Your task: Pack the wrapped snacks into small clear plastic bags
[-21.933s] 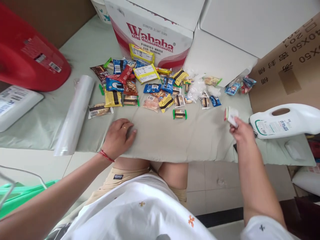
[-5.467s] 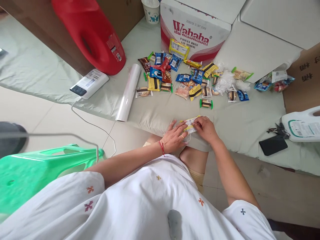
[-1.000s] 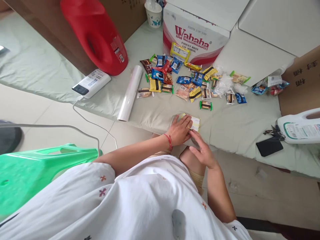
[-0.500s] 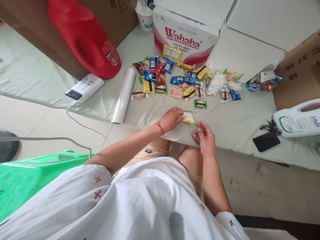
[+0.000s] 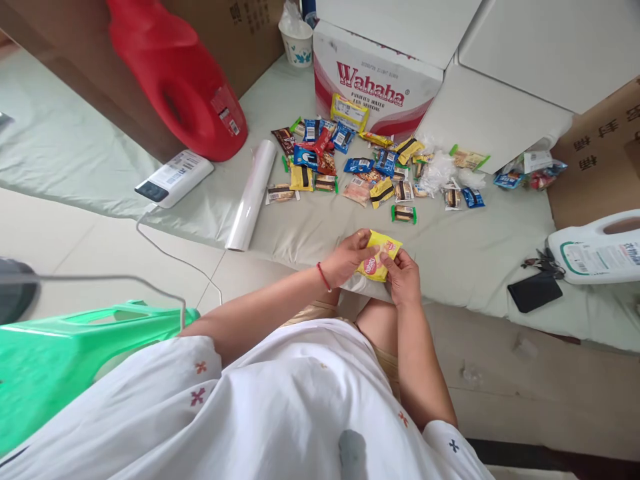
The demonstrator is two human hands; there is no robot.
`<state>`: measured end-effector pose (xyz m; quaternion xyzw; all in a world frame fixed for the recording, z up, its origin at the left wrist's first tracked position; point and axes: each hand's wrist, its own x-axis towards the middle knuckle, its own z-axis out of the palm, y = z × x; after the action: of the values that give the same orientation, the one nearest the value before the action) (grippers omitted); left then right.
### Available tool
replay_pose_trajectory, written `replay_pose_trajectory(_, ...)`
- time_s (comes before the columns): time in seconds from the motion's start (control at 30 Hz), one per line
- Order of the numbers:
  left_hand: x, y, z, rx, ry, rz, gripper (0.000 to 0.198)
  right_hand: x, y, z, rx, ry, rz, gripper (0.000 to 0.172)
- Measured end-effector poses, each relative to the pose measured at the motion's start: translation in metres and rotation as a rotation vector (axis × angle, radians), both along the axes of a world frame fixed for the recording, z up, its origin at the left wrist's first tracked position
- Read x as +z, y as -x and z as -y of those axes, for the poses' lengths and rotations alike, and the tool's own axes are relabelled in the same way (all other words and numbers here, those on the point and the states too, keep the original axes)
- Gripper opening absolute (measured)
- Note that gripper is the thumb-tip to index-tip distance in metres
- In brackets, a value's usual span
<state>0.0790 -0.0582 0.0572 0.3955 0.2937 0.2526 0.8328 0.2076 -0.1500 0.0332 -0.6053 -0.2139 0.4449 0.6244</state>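
A yellow snack packet with a red logo is held up in front of me, its printed face towards me. My left hand, with a red cord on the wrist, is closed on the packet's left side, thumb across the front. On its right edge my right hand is also closed, thumb and fingers pinching the wrapper. The fingers behind the packet are hidden. Just beyond the hands a small green-ended biscuit packet lies on the pale cloth, in front of a spread pile of wrapped snacks.
A clear plastic roll, a white device with a cable and a red jug stand or lie at left. Behind the snacks is a Wahaha carton. To the right are a black wallet-like item and a white jug.
The yellow packet has been raised from the cloth and turned to face me. My right hand, apart from it before, now grips its right side. The view has shifted slightly.
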Motion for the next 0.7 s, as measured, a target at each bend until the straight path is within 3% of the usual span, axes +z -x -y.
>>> replay_pose_trajectory(0.2,-0.011,-0.022,0.013,0.035,0.219,0.099,0.043,0.006,-0.002,0.038,-0.052,0.05,0.188,0.048)
replay_pose_trajectory(0.3,-0.018,-0.028,0.025,-0.106,0.183,0.039,0.039,0.008,-0.002,0.066,-0.092,0.106,0.17,0.042)
replay_pose_trajectory(0.4,-0.021,-0.018,0.025,-0.173,-0.17,-0.172,0.031,0.014,-0.018,0.099,-0.142,0.194,0.157,0.044)
replay_pose_trajectory(0.53,-0.02,0.028,-0.011,0.126,-0.873,-0.41,0.024,0.033,-0.087,0.133,-0.243,0.385,0.112,0.053)
replay_pose_trajectory(0.6,-0.022,0.059,-0.037,0.264,-1.12,-0.589,0.02,0.049,-0.142,0.126,-0.34,0.428,0.136,0.052)
replay_pose_trajectory(0.7,-0.032,0.102,-0.066,0.406,-1.283,-0.871,0.017,0.085,-0.236,0.077,-0.508,0.308,0.344,0.039)
